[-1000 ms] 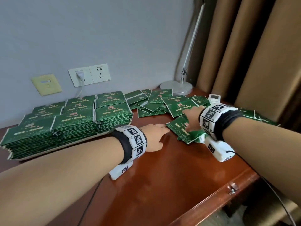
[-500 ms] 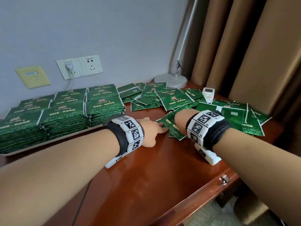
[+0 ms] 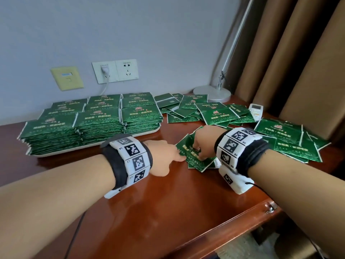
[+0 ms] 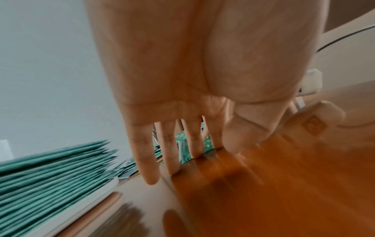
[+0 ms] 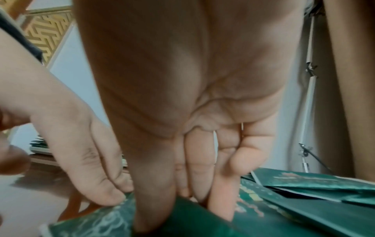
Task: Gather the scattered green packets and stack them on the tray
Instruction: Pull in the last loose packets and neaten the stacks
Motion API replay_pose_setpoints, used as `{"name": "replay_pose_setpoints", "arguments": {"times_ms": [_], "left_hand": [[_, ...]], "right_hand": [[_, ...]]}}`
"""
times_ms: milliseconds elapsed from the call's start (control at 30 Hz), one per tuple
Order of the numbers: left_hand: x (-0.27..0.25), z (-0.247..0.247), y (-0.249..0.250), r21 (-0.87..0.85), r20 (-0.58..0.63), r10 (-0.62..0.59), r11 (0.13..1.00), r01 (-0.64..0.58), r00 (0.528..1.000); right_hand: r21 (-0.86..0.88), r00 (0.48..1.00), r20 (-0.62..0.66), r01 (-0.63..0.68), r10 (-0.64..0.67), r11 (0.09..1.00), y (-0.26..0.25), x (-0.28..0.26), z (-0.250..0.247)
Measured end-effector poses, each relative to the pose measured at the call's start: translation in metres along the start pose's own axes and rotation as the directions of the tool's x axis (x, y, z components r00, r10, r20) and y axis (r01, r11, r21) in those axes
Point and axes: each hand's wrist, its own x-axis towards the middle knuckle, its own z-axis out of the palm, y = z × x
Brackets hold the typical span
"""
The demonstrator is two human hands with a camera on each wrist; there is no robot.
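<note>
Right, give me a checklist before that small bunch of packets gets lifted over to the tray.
1. Right hand on the bunch of packets: ok, fingers press down on it.
2. Left hand at the bunch's edge: ok, touching.
3. Bunch squared up: not ok, edges fanned.
4. Bunch gripped for lifting: cannot tell.
5. Tray within reach: ok, stacks already on it.
6. Loose packets remaining: not ok, many.

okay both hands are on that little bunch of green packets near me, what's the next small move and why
Probably pinch the bunch together and lift it. The right hand presses its fingers onto it, the left hand touches its edge with straight fingers, and the bunch lies flat on the desk, apart from the tray.
</note>
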Motion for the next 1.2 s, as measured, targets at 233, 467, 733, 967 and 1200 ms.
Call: {"name": "replay_pose_setpoints", "arguments": {"times_ms": [233,467,733,967,1200], "left_hand": [[-0.059,0.035,-0.027,-0.085,-0.003,-0.059,0.995,0.058,0.998],[-0.115,0.074,-0.056,-0.195,0.039,-0.167,0.966,0.172,0.985],[-0.173,0.106,-0.077,-0.227,0.082,-0.270,0.932,0.282,0.959],[-0.227,0.133,-0.092,-0.246,0.122,-0.372,0.887,0.391,0.920],[-0.242,0.138,-0.106,-0.257,0.031,-0.456,0.856,0.448,0.890]], "right_hand": [[0.023,0.992,-0.028,0.123,-0.122,0.992,-0.060,0.003,-0.020],[-0.025,0.956,-0.087,0.279,-0.280,0.960,-0.123,0.000,-0.038],[-0.093,0.895,-0.128,0.419,-0.428,0.903,-0.189,0.002,-0.057],[-0.025,0.825,-0.160,0.546,-0.542,0.837,-0.239,0.005,-0.069],[0.079,0.847,-0.218,0.511,-0.485,0.856,-0.219,0.013,-0.079]]}}
